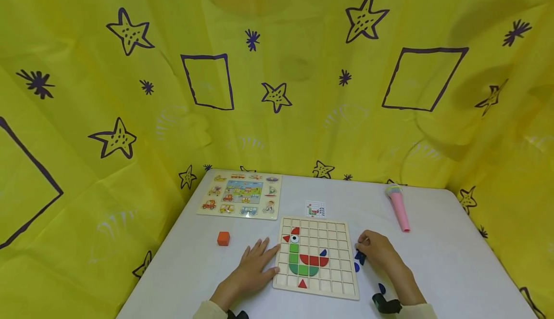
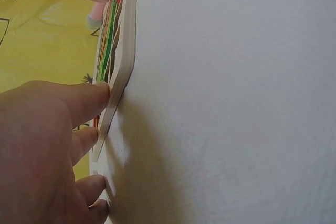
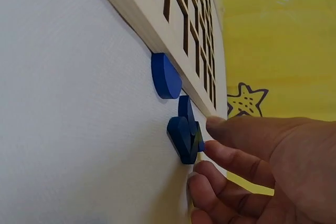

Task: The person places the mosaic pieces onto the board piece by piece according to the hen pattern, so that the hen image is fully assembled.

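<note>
A wooden grid board [image 1: 337, 280] lies on the table, bearing a bird made of red, green, white and blue pieces. My left hand [image 1: 253, 271] rests flat with spread fingers, its thumb and index fingertip on the board's left edge. Beyond the right edge, my right hand [image 1: 381, 251] reaches down to a small cluster of dark blue pieces [image 3: 181, 132]. Its thumb and index fingertips are right at the cluster, with a gap between them in the right wrist view. A blue semicircle piece [image 3: 167, 77] lies closer, against the board's side.
Another dark blue piece [image 1: 382, 288] lies near my right wrist. A picture card [image 1: 315, 209] sits behind the board. Further out are a vehicle puzzle [image 1: 279, 198] at back left, an orange cube [image 1: 223, 238] and a pink toy microphone [image 1: 400, 210]. Yellow curtain [image 1: 303, 131] surrounds the table.
</note>
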Action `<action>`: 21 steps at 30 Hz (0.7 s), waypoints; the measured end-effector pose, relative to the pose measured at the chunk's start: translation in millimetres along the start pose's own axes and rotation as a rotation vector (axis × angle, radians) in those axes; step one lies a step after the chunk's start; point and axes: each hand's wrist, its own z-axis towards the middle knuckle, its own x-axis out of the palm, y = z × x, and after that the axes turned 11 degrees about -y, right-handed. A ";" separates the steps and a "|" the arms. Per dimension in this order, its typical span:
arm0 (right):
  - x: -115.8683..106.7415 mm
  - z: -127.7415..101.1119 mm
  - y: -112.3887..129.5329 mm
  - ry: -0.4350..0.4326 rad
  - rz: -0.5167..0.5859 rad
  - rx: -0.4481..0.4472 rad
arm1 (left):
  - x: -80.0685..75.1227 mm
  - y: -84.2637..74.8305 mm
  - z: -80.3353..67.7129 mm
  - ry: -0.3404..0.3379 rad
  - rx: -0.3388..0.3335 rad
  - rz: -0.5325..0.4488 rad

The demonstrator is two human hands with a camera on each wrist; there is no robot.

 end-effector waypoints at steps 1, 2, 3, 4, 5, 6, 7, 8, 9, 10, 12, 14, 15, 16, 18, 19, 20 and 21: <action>-0.4 -0.1 0.0 0.001 0.001 0.007 | 0.0 0.1 0.0 0.000 0.000 0.001; -0.7 0.0 -0.4 0.004 0.000 0.008 | 0.0 0.2 0.1 0.000 0.001 0.002; -0.9 0.1 -0.8 0.007 0.001 0.012 | 0.1 0.1 -0.1 0.000 0.001 0.001; -0.8 0.2 -1.6 0.011 0.002 0.011 | 0.1 0.1 -0.3 0.000 0.003 0.001; -0.3 0.3 -3.3 0.008 0.003 0.008 | -0.3 0.0 -0.7 -0.003 0.007 -0.001; 0.0 0.7 -3.9 0.007 0.005 0.004 | -0.9 -0.4 -1.0 -0.007 0.014 -0.001; -0.2 0.7 -3.9 0.005 0.008 -0.002 | -1.3 -0.7 -1.5 -0.012 0.020 -0.001; -0.2 0.3 -3.9 0.001 0.008 -0.011 | -1.7 -0.7 -2.0 -0.015 0.026 -0.001; 0.0 0.3 -3.4 -0.005 0.008 -0.012 | -2.0 -0.9 -2.5 -0.018 0.030 -0.003; 0.2 0.1 -2.8 -0.012 0.007 -0.014 | -2.4 -1.0 -2.8 -0.022 0.035 -0.004; 0.2 -0.6 -0.4 -0.015 0.006 -0.011 | -2.3 -0.6 -3.0 -0.026 0.039 -0.004; 0.9 -0.8 0.9 -0.021 0.001 -0.009 | -2.0 0.3 -2.8 -0.024 0.035 -0.010; 1.5 -0.6 1.4 -0.024 -0.001 -0.006 | -1.6 0.7 -2.6 -0.024 0.033 -0.011; 2.0 -0.8 1.5 -0.028 -0.002 -0.007 | -1.5 1.0 -2.4 -0.023 0.031 -0.013; 2.6 -1.0 2.1 -0.034 -0.004 -0.009 | -1.3 1.5 -2.0 -0.022 0.030 -0.014; 2.7 -1.1 2.5 -0.040 -0.005 -0.013 | -1.5 1.4 -1.9 -0.020 0.029 -0.014; 2.9 -1.3 2.7 -0.042 -0.007 -0.014 | -1.4 1.5 -1.9 -0.020 0.030 -0.013; 2.9 -1.9 2.8 -0.044 -0.008 -0.017 | -1.6 1.3 -1.9 -0.019 0.030 -0.013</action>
